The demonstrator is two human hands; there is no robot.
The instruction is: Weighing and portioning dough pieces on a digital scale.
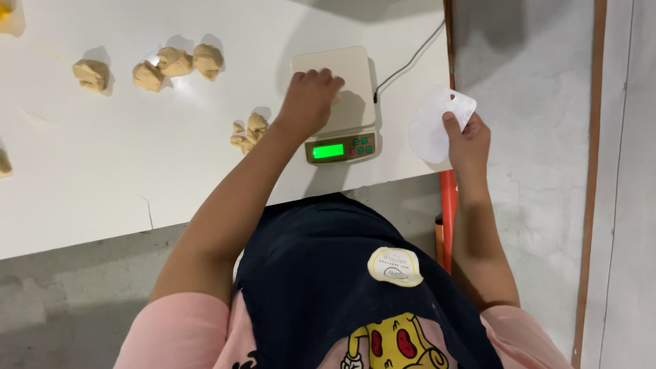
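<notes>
The right hand (468, 140) grips a white plastic scraper (437, 123), its fingers pinching the near edge, the blade pointing away and left. Further out, the left hand (311, 96) rests curled on the scale (355, 75); whether it holds dough is hidden. Left of those fingers lie 5 dough lumps (247, 131) on the bench (102, 178).

Small white digital kitchen scale (339, 89) on white table (102, 178), near right edge; tan dough lumps (174, 61) left of scale; white plastic scraper (430, 126) right of scale.
</notes>
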